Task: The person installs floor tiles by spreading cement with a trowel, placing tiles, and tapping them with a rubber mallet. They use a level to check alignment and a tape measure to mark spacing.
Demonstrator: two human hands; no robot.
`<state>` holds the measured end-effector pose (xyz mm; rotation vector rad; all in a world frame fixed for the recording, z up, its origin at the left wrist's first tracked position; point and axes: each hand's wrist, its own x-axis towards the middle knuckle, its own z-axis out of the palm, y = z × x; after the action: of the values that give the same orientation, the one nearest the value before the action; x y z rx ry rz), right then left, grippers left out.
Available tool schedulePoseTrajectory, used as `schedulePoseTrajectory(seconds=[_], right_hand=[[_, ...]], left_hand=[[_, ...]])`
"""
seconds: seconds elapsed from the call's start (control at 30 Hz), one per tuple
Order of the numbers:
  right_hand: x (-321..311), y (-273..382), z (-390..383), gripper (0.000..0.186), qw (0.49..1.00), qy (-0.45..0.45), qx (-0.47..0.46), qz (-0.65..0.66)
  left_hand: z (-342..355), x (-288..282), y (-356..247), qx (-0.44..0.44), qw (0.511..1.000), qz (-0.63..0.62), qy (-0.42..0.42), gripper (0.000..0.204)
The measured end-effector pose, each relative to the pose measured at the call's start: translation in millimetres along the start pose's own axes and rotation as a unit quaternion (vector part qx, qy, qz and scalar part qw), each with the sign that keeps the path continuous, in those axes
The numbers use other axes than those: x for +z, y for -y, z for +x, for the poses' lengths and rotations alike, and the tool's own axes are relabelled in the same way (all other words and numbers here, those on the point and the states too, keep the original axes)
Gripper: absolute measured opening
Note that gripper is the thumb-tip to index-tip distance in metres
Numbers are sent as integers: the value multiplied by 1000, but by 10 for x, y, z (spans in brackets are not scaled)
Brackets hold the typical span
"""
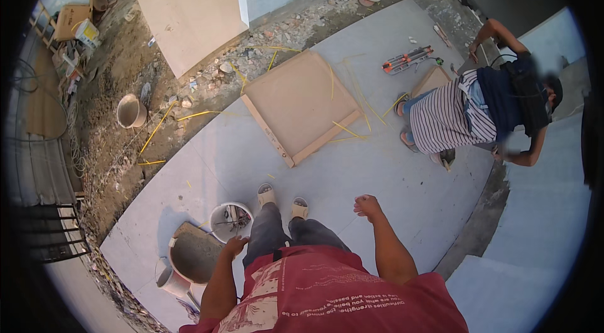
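Observation:
My left hand (pixel 236 247) hangs by my thigh with loosely bent fingers and nothing seen in it. Closest to it is a white bucket (pixel 217 232) with tools inside. A large round tub (pixel 192 254) of grey mortar-like material stands beside that bucket. My right hand (pixel 368 206) is raised over the pale slab floor, its fingers loosely curled and slightly apart, holding nothing visible. Ahead of my feet lies a flat, square cardboard box (pixel 302 106) with raised edges. Cut yellow straps (pixel 348 130) lie on and around it.
At the right a person in a striped top (pixel 437 113) bends near the wall, beside an orange-and-grey tool (pixel 408 59). Rubble (pixel 277 37) borders the slab. A bucket (pixel 131 111) stands on the dirt at left, and a large tan slab (pixel 189 18) lies farther back.

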<state>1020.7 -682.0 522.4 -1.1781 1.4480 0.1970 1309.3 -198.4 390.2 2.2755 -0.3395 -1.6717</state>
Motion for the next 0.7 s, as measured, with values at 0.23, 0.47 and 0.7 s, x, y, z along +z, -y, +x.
schedulePoseTrajectory(seconds=[0.23, 0.47, 0.7], right_hand=[[-64, -922, -636, 28, 987, -76, 102, 94], [459, -1907, -1009, 24, 925, -196, 181, 270], [1215, -2673, -1443, 25, 848, -231, 229, 418]], left_hand=[[-120, -516, -1003, -188, 975, -54, 110, 74], [1011, -1876, -2133, -57, 990, 119, 57, 71], [1897, -1918, -3089, 96, 944, 315, 27, 62]])
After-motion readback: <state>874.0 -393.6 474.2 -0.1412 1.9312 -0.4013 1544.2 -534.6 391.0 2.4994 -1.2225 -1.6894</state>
